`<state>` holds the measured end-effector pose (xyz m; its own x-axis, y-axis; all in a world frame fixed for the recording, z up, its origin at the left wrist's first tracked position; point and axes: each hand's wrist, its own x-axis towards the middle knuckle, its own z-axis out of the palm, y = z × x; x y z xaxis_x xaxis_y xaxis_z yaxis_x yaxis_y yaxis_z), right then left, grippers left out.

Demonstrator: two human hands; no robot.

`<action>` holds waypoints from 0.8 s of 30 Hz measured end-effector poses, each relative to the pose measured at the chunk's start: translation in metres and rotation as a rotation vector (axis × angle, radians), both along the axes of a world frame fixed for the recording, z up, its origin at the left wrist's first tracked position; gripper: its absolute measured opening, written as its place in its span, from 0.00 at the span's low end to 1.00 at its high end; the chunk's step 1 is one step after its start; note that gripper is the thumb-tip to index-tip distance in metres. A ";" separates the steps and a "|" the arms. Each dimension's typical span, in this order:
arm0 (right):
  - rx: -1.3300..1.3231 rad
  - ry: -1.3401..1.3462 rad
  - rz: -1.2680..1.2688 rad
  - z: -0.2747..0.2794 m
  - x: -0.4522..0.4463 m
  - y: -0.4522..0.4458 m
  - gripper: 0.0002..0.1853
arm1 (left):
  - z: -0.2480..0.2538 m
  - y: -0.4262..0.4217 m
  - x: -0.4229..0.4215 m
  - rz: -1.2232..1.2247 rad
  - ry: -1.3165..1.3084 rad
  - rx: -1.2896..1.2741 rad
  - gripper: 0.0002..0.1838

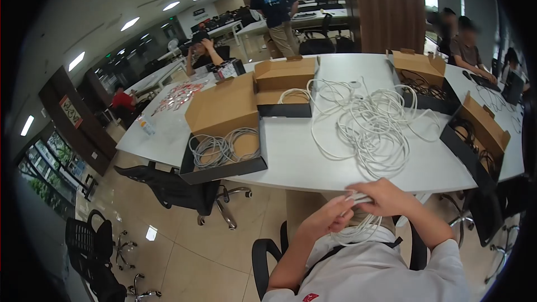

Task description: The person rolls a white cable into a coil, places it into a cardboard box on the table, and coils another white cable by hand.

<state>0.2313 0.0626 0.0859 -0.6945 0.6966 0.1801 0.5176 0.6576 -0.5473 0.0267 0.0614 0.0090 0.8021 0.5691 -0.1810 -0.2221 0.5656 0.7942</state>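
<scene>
In the head view, my left hand [330, 214] and my right hand [383, 197] are close together above my lap, just off the table's front edge. Both are closed around a bundled white cable [366, 226], whose loops hang down over my lap. Beyond them, a large tangled heap of white cables [375, 128] lies on the white table [291, 151]. To the left, an open black box [224, 170] with a brown cardboard lid holds coiled grey cables [215, 151]. My fingers partly hide the cable in my grip.
Another open box [285, 109] with a white cable stands behind. Two boxes with dark cables, one at the back right [428, 100] and one at the right edge [475, 142], flank the heap. A black chair [179, 190] stands left. Several people are farther off, one standing [277, 11].
</scene>
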 end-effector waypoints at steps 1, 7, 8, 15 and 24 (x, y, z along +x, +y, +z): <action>-0.002 0.021 0.097 -0.005 -0.006 0.008 0.22 | -0.003 0.001 -0.001 0.013 0.038 0.008 0.14; 0.067 -0.075 0.167 -0.016 -0.037 0.055 0.24 | 0.007 0.008 -0.020 0.352 0.057 -0.025 0.15; 0.099 -0.073 0.167 -0.016 -0.043 0.060 0.25 | 0.008 0.009 -0.023 0.399 0.057 -0.021 0.15; 0.245 -0.082 0.374 -0.019 -0.061 0.097 0.17 | 0.001 0.023 -0.031 0.503 -0.075 -0.089 0.24; 0.624 -0.230 0.586 -0.002 -0.072 0.162 0.08 | 0.012 0.061 -0.044 0.625 0.009 -0.027 0.44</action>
<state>0.1596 0.2243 0.0844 -0.9747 0.0388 0.2201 0.0569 0.9954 0.0764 -0.0176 0.1228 0.0206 0.3170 0.9255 -0.2071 -0.5109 0.3507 0.7848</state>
